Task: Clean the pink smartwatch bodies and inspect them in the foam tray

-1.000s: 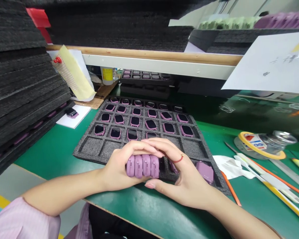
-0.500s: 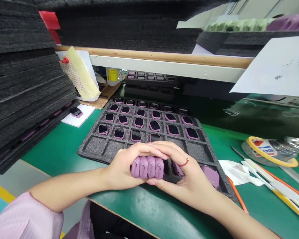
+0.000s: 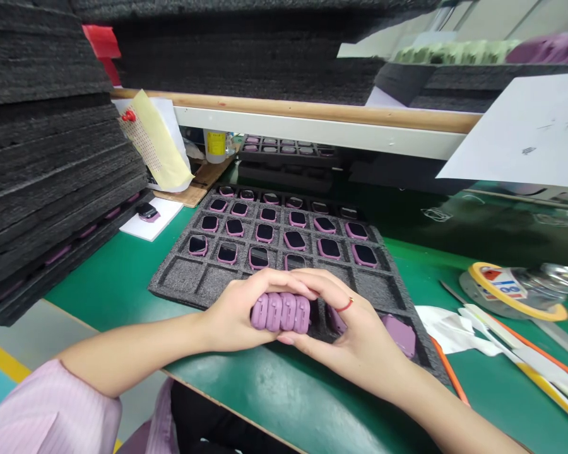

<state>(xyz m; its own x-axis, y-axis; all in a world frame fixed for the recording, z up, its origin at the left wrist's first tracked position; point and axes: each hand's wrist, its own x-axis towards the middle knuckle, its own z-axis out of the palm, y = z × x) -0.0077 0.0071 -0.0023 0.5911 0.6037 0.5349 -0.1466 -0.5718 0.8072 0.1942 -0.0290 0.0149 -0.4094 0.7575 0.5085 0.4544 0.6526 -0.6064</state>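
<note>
My left hand [image 3: 236, 315] is closed round a row of several purple watch cases [image 3: 281, 312], pressed side by side with their button edges facing me. From the other side my right hand [image 3: 353, 321] curves over the same row, its fingers along the top and its thumb at the lower right corner. The row's far side is hidden by my fingers. Beneath and beyond both hands lies a black foam tray [image 3: 180, 277] holding purple-rimmed watches with dark screens in its pockets. Beside my right wrist, a plain purple piece [image 3: 400, 335] sits in a front pocket.
Tall stacks of black foam trays [image 3: 52, 126] stand at the left and on the shelf [image 3: 312, 120]. One watch [image 3: 147, 212] rests on a white pad [image 3: 163, 219]. At the right are a glass bottle [image 3: 497, 290], a white cloth [image 3: 447, 328] and several long tools [image 3: 530, 362].
Both hands and the row of watch cases have tipped slightly, the row sitting a little higher in view. Both hands keep their hold, and the tray looks the same.
</note>
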